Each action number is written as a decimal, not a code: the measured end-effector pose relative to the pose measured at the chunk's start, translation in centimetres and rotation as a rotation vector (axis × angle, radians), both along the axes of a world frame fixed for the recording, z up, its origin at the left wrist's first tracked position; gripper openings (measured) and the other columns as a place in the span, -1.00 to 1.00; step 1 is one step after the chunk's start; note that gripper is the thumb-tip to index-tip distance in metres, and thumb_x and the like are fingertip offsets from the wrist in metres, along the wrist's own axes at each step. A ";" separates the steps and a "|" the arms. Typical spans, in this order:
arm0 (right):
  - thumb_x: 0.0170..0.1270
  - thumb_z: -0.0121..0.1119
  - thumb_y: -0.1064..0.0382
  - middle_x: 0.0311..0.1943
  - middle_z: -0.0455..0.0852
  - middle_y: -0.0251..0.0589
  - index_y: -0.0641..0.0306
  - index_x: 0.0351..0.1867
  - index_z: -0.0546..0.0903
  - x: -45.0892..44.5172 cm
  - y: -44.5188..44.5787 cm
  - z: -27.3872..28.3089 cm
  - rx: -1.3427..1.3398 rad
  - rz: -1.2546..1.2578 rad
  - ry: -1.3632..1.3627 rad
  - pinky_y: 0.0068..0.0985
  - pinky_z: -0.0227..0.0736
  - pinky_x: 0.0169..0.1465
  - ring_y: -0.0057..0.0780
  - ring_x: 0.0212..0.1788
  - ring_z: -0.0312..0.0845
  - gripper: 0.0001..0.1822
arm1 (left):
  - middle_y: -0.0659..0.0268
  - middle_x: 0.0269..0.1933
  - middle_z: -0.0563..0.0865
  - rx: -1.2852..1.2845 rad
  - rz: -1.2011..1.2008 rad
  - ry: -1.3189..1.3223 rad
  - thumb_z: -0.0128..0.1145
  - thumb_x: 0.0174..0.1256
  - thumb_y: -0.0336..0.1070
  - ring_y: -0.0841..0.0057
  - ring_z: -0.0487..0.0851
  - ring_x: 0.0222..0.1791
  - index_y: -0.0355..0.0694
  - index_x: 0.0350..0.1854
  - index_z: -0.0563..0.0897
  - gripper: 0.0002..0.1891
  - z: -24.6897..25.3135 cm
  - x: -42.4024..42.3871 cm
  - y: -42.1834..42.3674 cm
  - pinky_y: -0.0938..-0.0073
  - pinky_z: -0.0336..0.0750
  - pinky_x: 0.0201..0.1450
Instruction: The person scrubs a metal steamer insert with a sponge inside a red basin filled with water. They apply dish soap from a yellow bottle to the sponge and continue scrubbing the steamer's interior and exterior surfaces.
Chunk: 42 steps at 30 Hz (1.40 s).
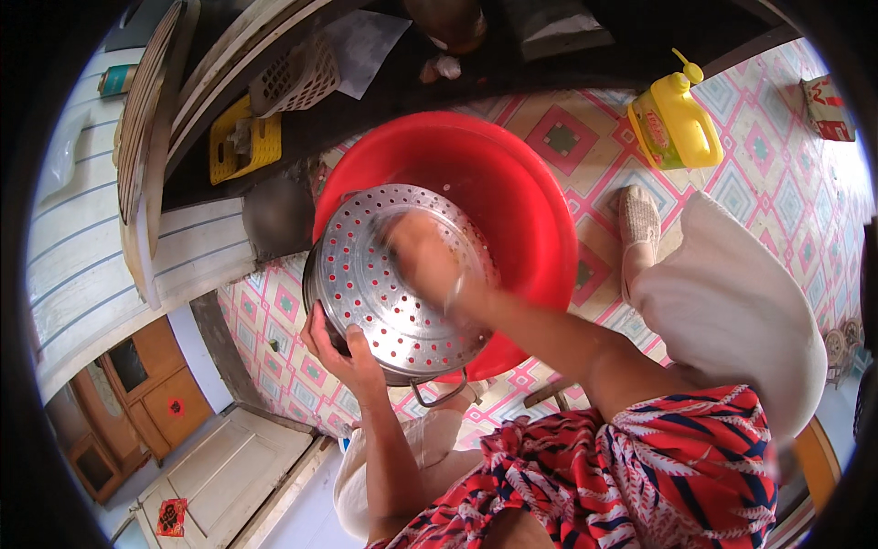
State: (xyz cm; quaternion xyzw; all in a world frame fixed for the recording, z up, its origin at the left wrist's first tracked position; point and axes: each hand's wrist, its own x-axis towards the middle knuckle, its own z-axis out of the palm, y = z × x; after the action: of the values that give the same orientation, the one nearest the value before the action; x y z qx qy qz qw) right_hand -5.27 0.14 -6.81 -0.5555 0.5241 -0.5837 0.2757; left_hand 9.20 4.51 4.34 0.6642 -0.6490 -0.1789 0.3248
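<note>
A round stainless-steel steamer pot [353,281] with a perforated bottom is tilted over a large red plastic basin [538,219]. My left hand [353,364] grips its lower left rim, thumb on the perforated face and fingers around the side. Near me, a wire loop handle [439,402] sticks out from the steamer. My right hand [425,261] is blurred by motion and lies against the perforated surface. Something dark and blurred shows at its fingertips, but I cannot tell what it is. Red shows through the holes from the basin behind.
A yellow jug with a pump [675,127] stands on the patterned floor [748,165] at right. Left of the basin are a yellow plastic basket [266,144], a pale perforated basket [302,79] and a dark round object [276,214]. A cutting board [147,130] stands upright at far left.
</note>
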 end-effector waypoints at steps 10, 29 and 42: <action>-0.10 0.05 0.58 -0.24 0.47 0.05 0.36 -0.22 0.58 1.7 0.7 1.8 0.067 0.121 -0.108 -0.21 0.37 0.02 0.02 -0.10 0.40 -0.67 | 0.12 0.07 0.42 -0.063 0.001 -0.081 -0.04 0.08 -0.43 0.30 0.44 0.11 -0.41 0.23 0.44 -0.44 0.1 0.2 0.1 0.29 0.30 0.24; -0.01 0.20 0.29 -0.35 0.54 -0.09 0.21 -0.31 0.62 1.1 5.2 -3.4 0.551 -0.160 0.332 -0.26 0.39 0.03 -0.14 -0.03 0.40 -0.81 | 0.07 0.15 0.39 -0.002 0.146 0.057 0.02 0.10 -0.40 0.27 0.41 0.16 -0.39 0.22 0.45 -0.46 0.1 -0.1 -0.2 0.30 0.36 0.18; 0.09 0.00 0.39 -0.20 0.63 0.21 0.33 -0.08 0.58 -10.5 -2.7 -23.1 0.561 -0.432 -0.911 -0.18 0.45 0.03 0.12 -0.11 0.54 -0.67 | 0.04 0.14 0.45 -0.037 -0.058 -0.021 0.08 0.09 -0.34 0.18 0.43 0.15 -0.41 0.16 0.49 -0.48 -0.7 -5.3 -2.7 0.23 0.32 0.22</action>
State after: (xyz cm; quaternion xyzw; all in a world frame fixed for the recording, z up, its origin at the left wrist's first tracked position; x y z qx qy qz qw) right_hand -15.79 -2.56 -29.91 -0.0341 0.5890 -0.6455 0.4849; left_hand 3.93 1.82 3.66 0.6408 -0.6747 -0.1691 0.3248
